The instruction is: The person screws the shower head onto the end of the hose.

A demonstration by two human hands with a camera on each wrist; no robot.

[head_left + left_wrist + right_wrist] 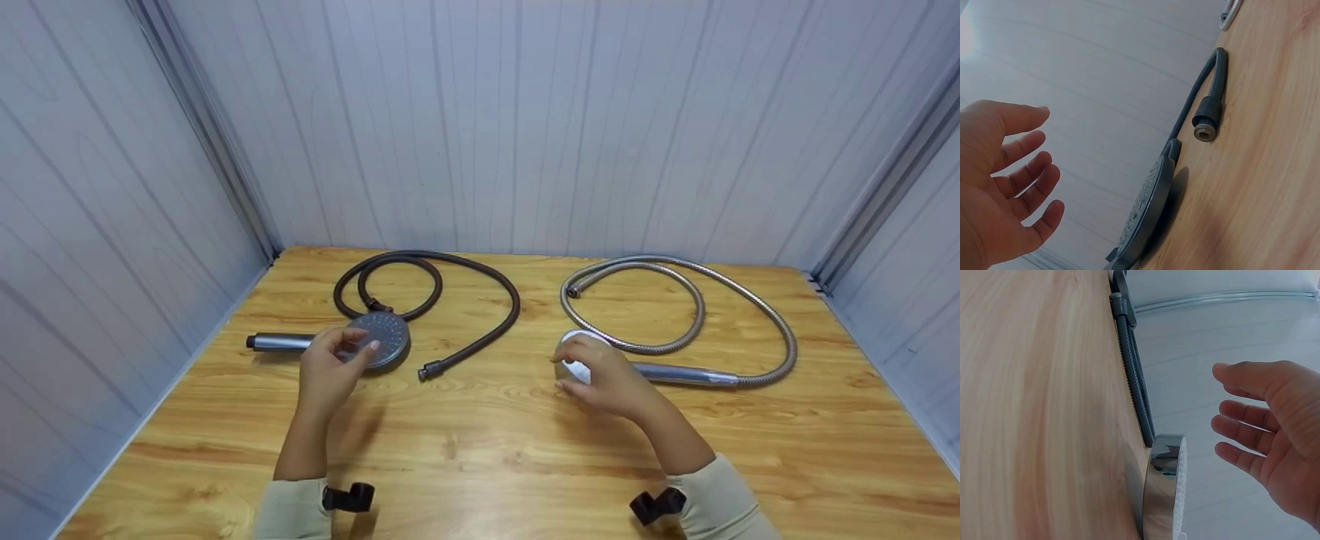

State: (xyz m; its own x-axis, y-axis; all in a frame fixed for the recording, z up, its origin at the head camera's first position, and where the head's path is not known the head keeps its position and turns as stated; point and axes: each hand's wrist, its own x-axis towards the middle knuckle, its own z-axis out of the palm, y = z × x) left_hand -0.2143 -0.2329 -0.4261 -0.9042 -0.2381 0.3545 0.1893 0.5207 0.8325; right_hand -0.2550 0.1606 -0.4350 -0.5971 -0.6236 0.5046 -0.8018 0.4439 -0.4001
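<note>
A: So what are the fingers doing?

B: Left hand point(328, 371) is loosely curved, decent gap between thumb and fingertips, holding nothing. It's hovering over the gray head point(391, 336). Right hand point(611, 375), same deal, above the chrome head point(1161, 495); its wrist cam shows them clearly apart.

A: Anything blocked?

B: Yeah, left hand hides where the gray handle point(283, 343) meets its head, and the right covers a chunk of the chrome head's face. The right wrist cam also chops that head off at the bottom.

A: Any lettering on them?

B: Can't tell, too small for me.

A: And further out?

B: Dark hose point(516, 304) loops behind the gray head, one end just beside its rim, the other lying loose on the table point(480, 457) between the heads. Chrome hose point(791, 349) joins the chrome handle point(686, 373). Sleeves point(292, 510) run out of frame.
</note>
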